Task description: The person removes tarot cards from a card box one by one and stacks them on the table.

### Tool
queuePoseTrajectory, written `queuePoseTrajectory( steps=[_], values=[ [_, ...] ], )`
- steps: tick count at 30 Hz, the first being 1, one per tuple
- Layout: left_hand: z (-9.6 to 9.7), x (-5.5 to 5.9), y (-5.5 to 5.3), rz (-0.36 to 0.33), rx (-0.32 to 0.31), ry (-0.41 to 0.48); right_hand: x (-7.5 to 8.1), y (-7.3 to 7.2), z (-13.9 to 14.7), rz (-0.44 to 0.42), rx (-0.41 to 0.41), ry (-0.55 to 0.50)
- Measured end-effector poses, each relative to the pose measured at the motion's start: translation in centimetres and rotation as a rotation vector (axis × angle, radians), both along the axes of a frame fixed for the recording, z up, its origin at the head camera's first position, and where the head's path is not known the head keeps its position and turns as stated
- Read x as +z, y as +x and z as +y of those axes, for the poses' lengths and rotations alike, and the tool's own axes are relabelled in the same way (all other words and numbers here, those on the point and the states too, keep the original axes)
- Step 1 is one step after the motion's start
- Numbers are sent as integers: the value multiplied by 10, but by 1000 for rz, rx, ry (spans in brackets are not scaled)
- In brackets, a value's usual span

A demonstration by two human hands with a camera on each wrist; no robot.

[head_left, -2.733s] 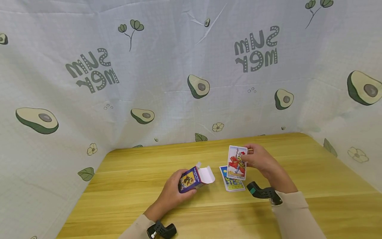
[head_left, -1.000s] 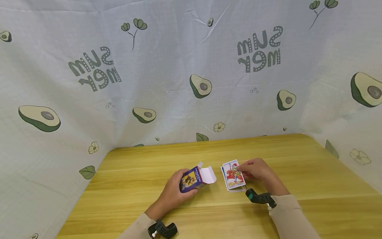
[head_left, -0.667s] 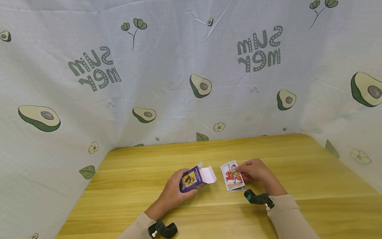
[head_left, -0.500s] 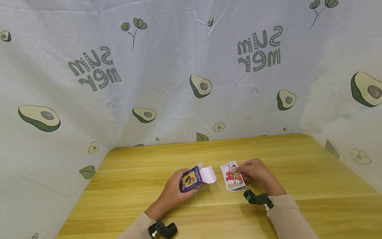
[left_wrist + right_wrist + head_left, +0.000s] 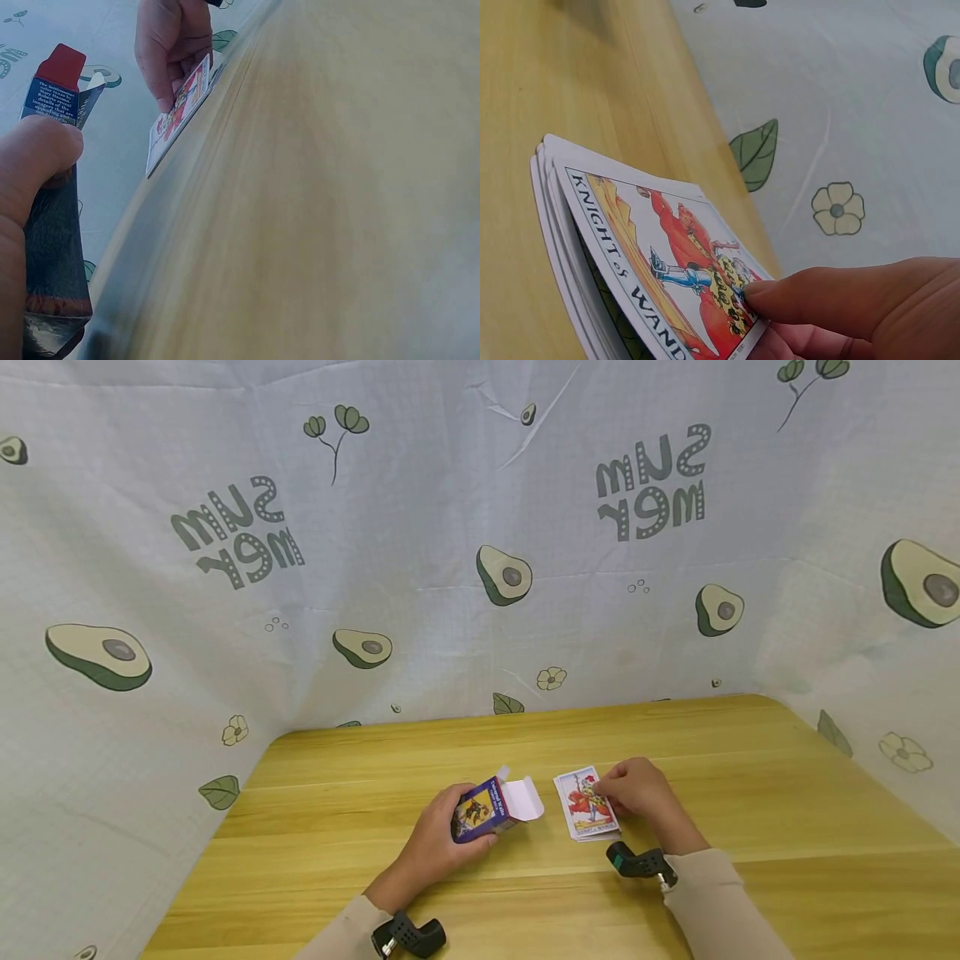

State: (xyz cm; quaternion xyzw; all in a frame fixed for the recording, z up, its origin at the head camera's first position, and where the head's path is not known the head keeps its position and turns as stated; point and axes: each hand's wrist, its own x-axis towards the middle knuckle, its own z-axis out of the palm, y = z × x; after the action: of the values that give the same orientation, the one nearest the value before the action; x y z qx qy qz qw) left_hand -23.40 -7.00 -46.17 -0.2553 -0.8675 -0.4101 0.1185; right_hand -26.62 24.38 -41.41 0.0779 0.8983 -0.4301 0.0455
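My left hand [image 5: 437,833] grips a small purple card box [image 5: 477,812] with "Universal Waite" printed on it. The box's white flap [image 5: 522,799] stands open toward the cards. To its right, my right hand [image 5: 636,789] pinches a Knight of Wands tarot card [image 5: 587,806] by its right edge. In the right wrist view the thumb [image 5: 802,300] presses on that card's face and the other fingers go under it, partly hidden. Beneath lies a pile of tarot cards [image 5: 551,217], its edges almost lined up; a narrow dark gap shows below the top card.
The wooden table [image 5: 360,777] carries the cards. A white cloth [image 5: 420,510] printed with avocados hangs behind it and along both sides. Each wrist wears a black camera mount, one on the left [image 5: 408,935] and one on the right [image 5: 641,862].
The right hand has lowered the Knight of Wands card from above the pile onto it, then shifted it slightly so the edges line up better. The left hand keeps its grip on the box.
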Motion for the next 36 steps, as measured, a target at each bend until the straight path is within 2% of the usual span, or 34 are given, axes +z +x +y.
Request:
queuePoseTrajectory(
  steps=[15, 28, 36],
  values=[
    [0, 0, 0, 12, -6, -2, 1, 10, -12, 144, 21, 196],
    [0, 0, 0, 16, -4, 0, 1, 11, -14, 144, 32, 256],
    [0, 1, 1, 10, -3, -4, 4, 13, -15, 117, 36, 234]
  ],
)
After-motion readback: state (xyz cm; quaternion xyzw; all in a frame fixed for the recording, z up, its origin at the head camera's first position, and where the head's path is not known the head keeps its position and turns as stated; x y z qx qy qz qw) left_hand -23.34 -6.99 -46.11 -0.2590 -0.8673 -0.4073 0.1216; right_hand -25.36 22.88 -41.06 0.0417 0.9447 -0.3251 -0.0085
